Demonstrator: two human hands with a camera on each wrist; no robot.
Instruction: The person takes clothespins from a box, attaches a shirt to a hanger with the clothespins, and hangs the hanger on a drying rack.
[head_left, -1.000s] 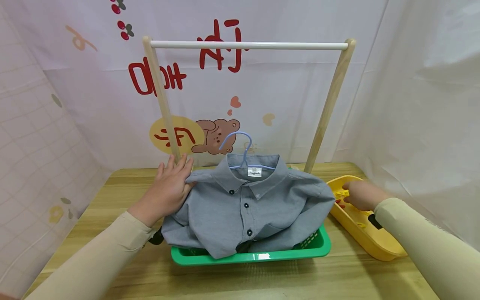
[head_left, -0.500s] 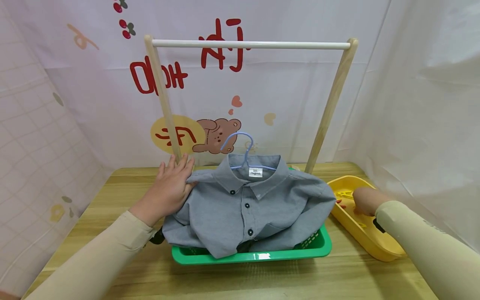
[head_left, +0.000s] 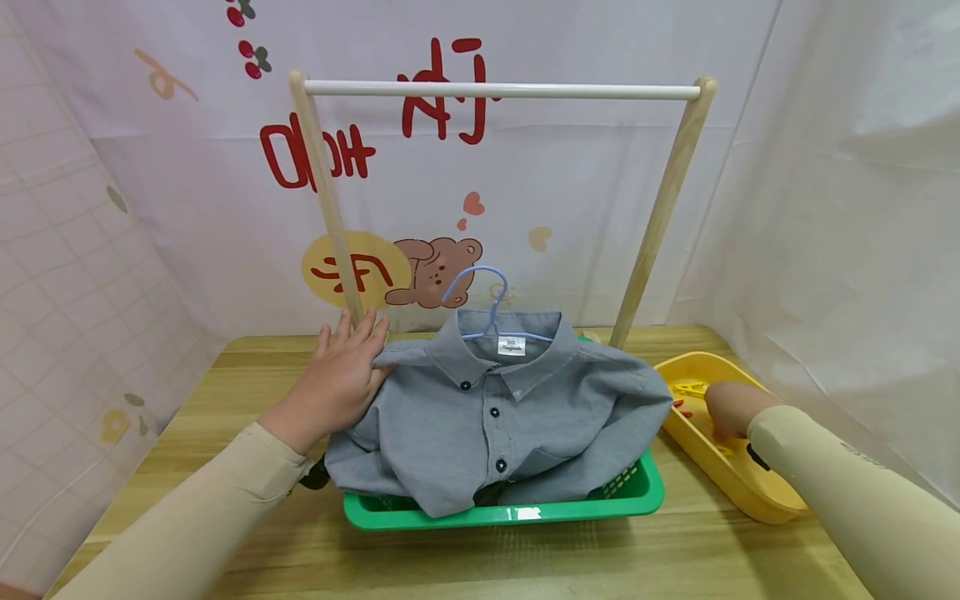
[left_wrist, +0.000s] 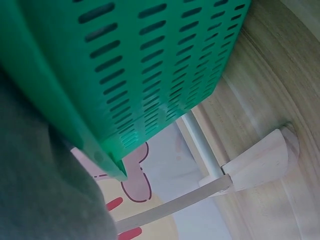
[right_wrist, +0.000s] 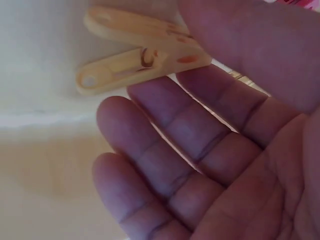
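A grey buttoned shirt (head_left: 435,429) lies over a green basket (head_left: 450,522), with a blue hanger (head_left: 504,292) inside its collar. My left hand (head_left: 333,387) rests on the shirt's left shoulder, fingers straight and pointing away. In the left wrist view, grey cloth (left_wrist: 45,185) and the slotted basket wall fill much of the picture. My right hand (head_left: 737,408) is down in a yellow tray (head_left: 716,479). Seen from the right wrist, its thumb and fingertips pinch a yellow clothespin (right_wrist: 172,62) at one end, handles pointing outward.
Behind the basket stands a rack with wooden posts (head_left: 663,217) and a white rod (head_left: 502,90). More yellow clothespins (head_left: 690,389) and red ones (head_left: 682,408) lie in the tray. A printed white sheet (head_left: 570,167) hangs behind the wooden table (head_left: 247,375).
My right hand has moved a little right and nearer within the yellow tray, then stayed there. My left hand keeps its place on the shirt.
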